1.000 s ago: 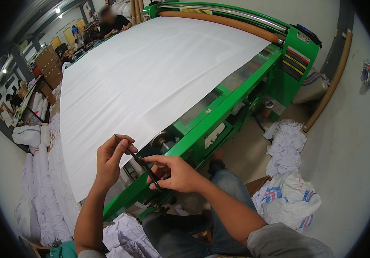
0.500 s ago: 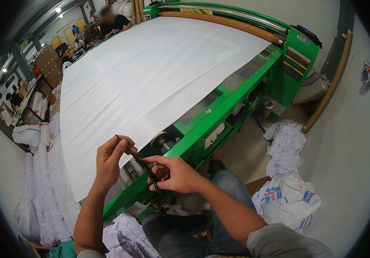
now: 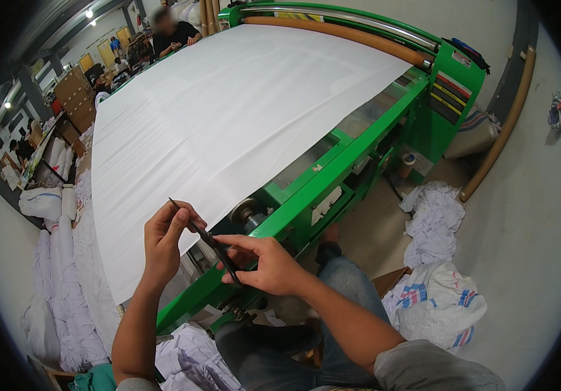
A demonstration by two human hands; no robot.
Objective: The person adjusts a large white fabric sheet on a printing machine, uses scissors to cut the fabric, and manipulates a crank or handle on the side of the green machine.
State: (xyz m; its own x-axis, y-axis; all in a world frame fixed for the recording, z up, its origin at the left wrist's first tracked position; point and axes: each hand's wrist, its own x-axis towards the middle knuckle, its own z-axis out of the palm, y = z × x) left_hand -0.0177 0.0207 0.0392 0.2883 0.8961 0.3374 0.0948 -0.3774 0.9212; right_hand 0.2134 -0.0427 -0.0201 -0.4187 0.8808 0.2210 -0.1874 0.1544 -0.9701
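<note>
A pair of dark scissors (image 3: 216,246) is held slantwise between my two hands, its pointed tip up and to the left. My left hand (image 3: 168,231) pinches the blades a little below the tip. Around the handle end closes my right hand (image 3: 261,264), thumb and fingers on the handles. Just beyond the hands, a wide white fabric sheet (image 3: 228,111) lies spread over the green machine (image 3: 332,202). Its near edge hangs close to my left hand, slightly wrinkled.
A brown roller (image 3: 358,42) spans the machine's far end. Crumpled white cloth (image 3: 431,218) and a woven sack (image 3: 440,303) lie on the floor at right. White fabric rolls (image 3: 65,280) stand at left. Another person (image 3: 171,36) is at the machine's far left side.
My left hand has shifted slightly down and left along the blades, so more of the tip shows. The right hand stays at the handles. The sheet looks the same.
</note>
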